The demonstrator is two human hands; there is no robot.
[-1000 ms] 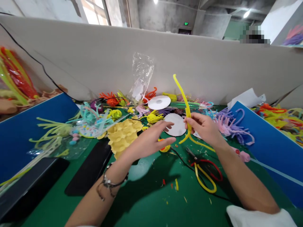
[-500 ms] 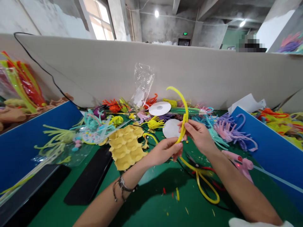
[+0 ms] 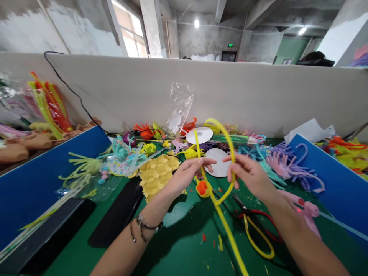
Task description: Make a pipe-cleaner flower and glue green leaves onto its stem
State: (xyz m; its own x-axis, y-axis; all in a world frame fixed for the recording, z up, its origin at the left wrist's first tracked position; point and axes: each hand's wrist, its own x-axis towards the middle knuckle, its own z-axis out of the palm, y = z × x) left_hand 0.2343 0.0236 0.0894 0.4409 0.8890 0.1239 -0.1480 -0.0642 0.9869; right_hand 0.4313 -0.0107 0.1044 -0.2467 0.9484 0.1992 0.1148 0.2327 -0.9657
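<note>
Yellow pipe cleaner (image 3: 232, 239) lengths cross in front of me, forming a loose loop between my hands; I cannot tell whether they are one piece or two. My left hand (image 3: 192, 170) pinches the straighter stretch, which runs from a tip above the fingers down to the bottom edge. The curved stretch is gripped by my right hand (image 3: 248, 174). Below the left fingers lies a small orange and yellow ball (image 3: 202, 188). Scissors (image 3: 244, 210) with red and yellow handles rest open near my right wrist.
An egg-carton piece (image 3: 158, 176) and a black slab (image 3: 116, 214) lie left. White discs (image 3: 217, 163) and bundled pipe cleaners line the back. A pink glue gun (image 3: 304, 209) sits right, red light showing. Blue dividers (image 3: 324, 165) flank the green table; scraps lie in front.
My hands have moved apart, and the yellow pipe cleaner has gone from one upright curve to a wide loop with a long tail. The orange and yellow ball now shows. The view has shifted slightly.
</note>
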